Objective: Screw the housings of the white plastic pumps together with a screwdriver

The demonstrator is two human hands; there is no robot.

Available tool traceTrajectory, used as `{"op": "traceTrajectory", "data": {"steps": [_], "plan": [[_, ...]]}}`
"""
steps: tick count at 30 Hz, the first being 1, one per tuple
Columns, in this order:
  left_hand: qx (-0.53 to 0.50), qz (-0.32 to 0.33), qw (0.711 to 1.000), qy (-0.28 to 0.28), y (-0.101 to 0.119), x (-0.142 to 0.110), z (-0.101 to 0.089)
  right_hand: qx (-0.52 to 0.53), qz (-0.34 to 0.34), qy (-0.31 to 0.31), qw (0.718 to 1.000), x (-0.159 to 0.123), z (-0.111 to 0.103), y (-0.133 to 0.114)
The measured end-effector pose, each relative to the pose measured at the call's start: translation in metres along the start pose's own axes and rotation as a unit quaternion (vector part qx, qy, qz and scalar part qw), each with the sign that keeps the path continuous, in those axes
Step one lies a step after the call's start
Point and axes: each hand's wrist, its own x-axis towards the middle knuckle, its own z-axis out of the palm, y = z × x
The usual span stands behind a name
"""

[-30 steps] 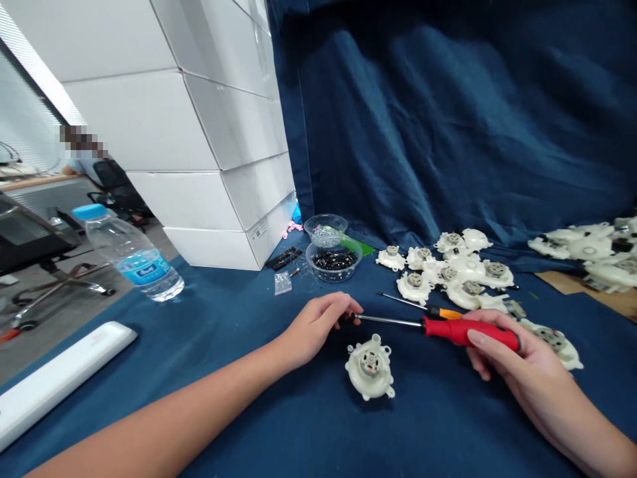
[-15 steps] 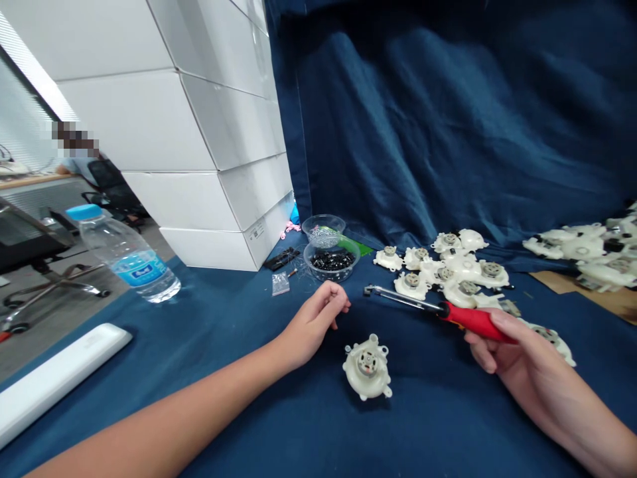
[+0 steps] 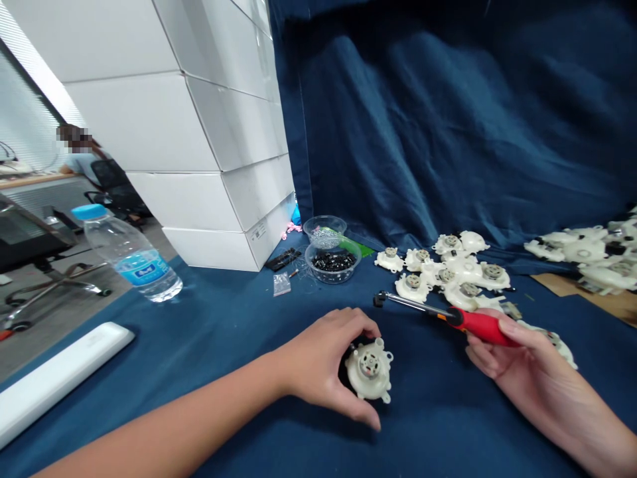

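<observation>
A cream plastic pump housing with a round metal motor (image 3: 369, 366) lies on the blue cloth in front of me. My left hand (image 3: 331, 368) is spread around its left side, fingers near the top and thumb below. The thumb stands apart from the housing; whether the fingertips touch it I cannot tell. In my right hand (image 3: 512, 352) is a red-handled screwdriver (image 3: 480, 325), its shaft pointing left. A small black piece (image 3: 379, 299) sits at the screwdriver's tip, above the cloth.
Clear bowls hold black parts (image 3: 333, 260) and small silvery pieces (image 3: 325, 236). Several similar housings (image 3: 445, 269) are grouped behind the screwdriver. White boxes (image 3: 213, 199) are stacked at left, near a water bottle (image 3: 134, 259) and a white bar (image 3: 64, 378). A person sits far left.
My left hand has moved right and toward me from near the bowls, opening around the housing. The screwdriver has shifted slightly right, and the black piece at its tip shows more clearly.
</observation>
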Motion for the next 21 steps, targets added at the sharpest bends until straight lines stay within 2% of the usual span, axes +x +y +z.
{"op": "traceTrajectory", "data": {"steps": [4,13,17,21], "plan": [[0.025,-0.024,0.999,0.014,-0.003,0.001,0.002,0.001,-0.004,-0.006,1.000,-0.002,0.002,-0.001],[0.098,-0.159,0.972,0.143,-0.007,0.003,0.004,-0.035,0.007,0.007,0.999,-0.006,0.003,0.000],[0.120,-0.146,0.967,0.172,-0.012,0.002,0.007,-0.051,-0.019,0.036,0.998,-0.002,-0.004,0.004],[0.131,-0.118,0.965,0.193,-0.016,-0.001,0.009,-0.087,-0.048,0.035,0.994,0.002,-0.009,0.006]]}}
